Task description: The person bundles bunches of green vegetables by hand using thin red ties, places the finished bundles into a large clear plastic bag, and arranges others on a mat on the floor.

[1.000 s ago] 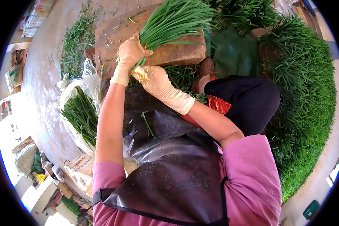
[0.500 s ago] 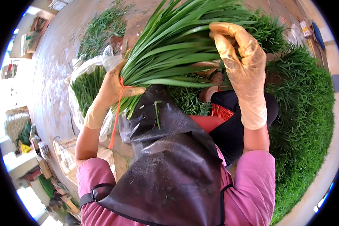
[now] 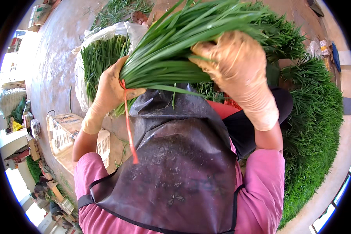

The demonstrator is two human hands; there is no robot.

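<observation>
My gloved left hand (image 3: 115, 84) is closed round the lower end of a big bunch of garlic chives (image 3: 175, 50), its thumb lying across the stems. A red tie (image 3: 129, 124) circles the bunch by this hand, and one long end dangles over my dark apron (image 3: 175, 163). Farther up, my gloved right hand (image 3: 238, 66) is curled against the lower side of the leaves, with some blades at its fingers. The fingertips are partly hidden. Leaf tips fan out toward the upper right.
A large heap of green leaves (image 3: 316, 136) covers the right side. At the left stand a clear plastic bag (image 3: 84, 78) of chives and a pale plastic basket (image 3: 62, 140). Loose leaves (image 3: 119, 11) lie on the far floor. Red strands (image 3: 232, 102) sit by my knee.
My right hand has gone from raised beside the leaves, fingers bent, to closed against them and nearer. The bunch has tilted slightly; my left hand keeps its hold. The view has shifted a little.
</observation>
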